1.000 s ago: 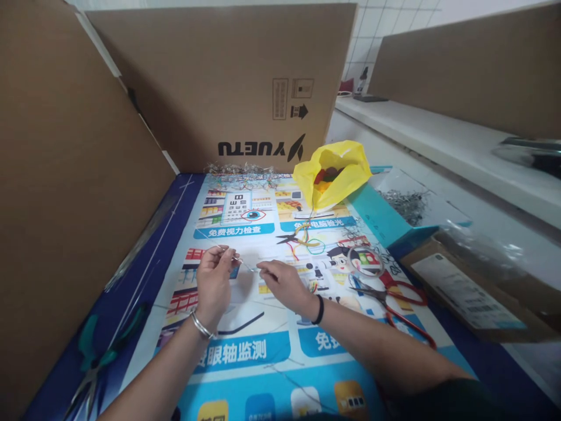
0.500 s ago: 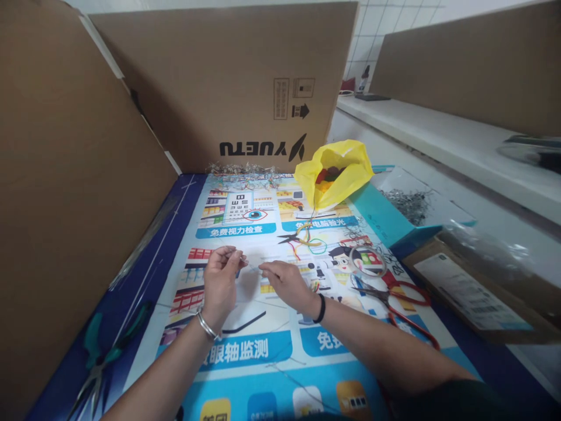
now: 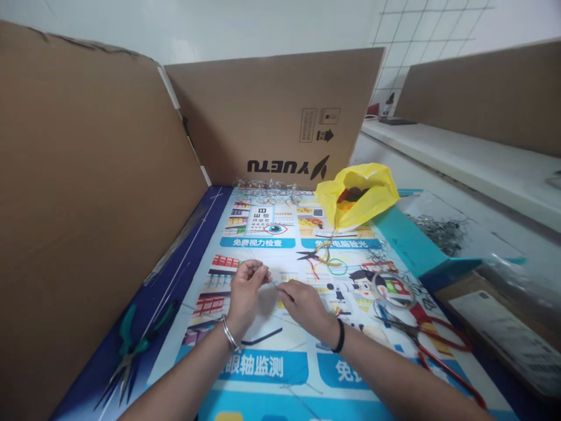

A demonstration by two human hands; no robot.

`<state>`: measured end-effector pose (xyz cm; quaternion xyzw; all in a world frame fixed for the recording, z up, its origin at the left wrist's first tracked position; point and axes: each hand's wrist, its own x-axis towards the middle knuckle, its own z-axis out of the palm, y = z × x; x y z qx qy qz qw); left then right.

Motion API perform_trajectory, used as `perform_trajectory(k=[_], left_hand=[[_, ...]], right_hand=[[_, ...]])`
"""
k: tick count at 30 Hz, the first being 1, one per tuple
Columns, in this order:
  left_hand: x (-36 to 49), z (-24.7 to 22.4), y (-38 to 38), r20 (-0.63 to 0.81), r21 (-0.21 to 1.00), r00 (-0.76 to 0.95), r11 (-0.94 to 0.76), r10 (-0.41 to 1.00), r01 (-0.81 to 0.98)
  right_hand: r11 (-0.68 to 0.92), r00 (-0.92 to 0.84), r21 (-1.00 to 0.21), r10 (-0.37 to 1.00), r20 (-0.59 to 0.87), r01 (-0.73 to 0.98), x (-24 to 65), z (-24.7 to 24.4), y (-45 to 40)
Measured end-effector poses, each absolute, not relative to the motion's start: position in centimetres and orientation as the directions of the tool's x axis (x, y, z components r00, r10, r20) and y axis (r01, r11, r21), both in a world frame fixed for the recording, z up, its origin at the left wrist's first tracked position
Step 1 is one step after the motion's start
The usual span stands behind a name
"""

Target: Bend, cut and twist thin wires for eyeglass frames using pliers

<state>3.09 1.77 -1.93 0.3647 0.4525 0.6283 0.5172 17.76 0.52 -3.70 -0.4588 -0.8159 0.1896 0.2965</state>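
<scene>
A thin wire (image 3: pixel 274 285) runs across the short gap between my two hands, above the printed sheet. My left hand (image 3: pixel 246 287), with a silver bangle at its wrist, is closed and pinches the wire between thumb and fingers. Curled fingers of my right hand (image 3: pixel 303 302) grip the wire's other side; a black band circles that wrist. Small pliers with yellow handles (image 3: pixel 316 256) lie beyond the hands, among coloured wires. Loose thin wires (image 3: pixel 302 389) lie on the sheet nearer to me. The exact ends of the held wire are too fine to make out.
Teal-handled pliers (image 3: pixel 130 352) lie at left, red-handled scissors (image 3: pixel 416 334) and a tape roll (image 3: pixel 394 290) at right. Behind stand a yellow bag (image 3: pixel 377 184) and a teal box (image 3: pixel 405 237) near silvery wire bits (image 3: pixel 440 233). Cardboard panels (image 3: pixel 263 117) wall the back and left.
The view has shifted, so the whole scene sits lower and further right. Both hands keep their pinch on the wire, with little change between them.
</scene>
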Motion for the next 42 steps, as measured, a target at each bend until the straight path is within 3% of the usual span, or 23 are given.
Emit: perform_trajectory(k=[11,18,34,37,42], left_hand=[[2.2,-0.7,1.9,-0.079,0.877,-0.081,0.03,0.994,-0.479],[0.7,-0.7,2.9,-0.086,0.854,-0.124,0.009,0.989,-0.52],[-0.8,-0.7,3.9,-0.262,0.722,-0.239,0.026,0.935,-0.691],[-0.8,-0.4,3.9,-0.256,0.719,-0.226,0.029,0.94,-0.694],[0.8,0.3,2.7,-0.174,0.742,-0.07,0.084,0.982,-0.665]], right_hand=[[0.538,-0.475,-0.59,0.835,0.277,0.601,17.9,-4.0,0.3],[0.578,-0.545,-0.564,0.8,0.251,0.589,17.8,-3.2,0.0],[0.654,-0.614,-0.513,0.739,0.277,0.556,17.5,-3.6,-0.2],[0.614,-0.576,-0.572,0.769,0.277,0.544,17.3,-3.6,-0.2],[0.404,-0.413,-0.797,0.885,0.215,0.449,17.3,-3.4,0.0]])
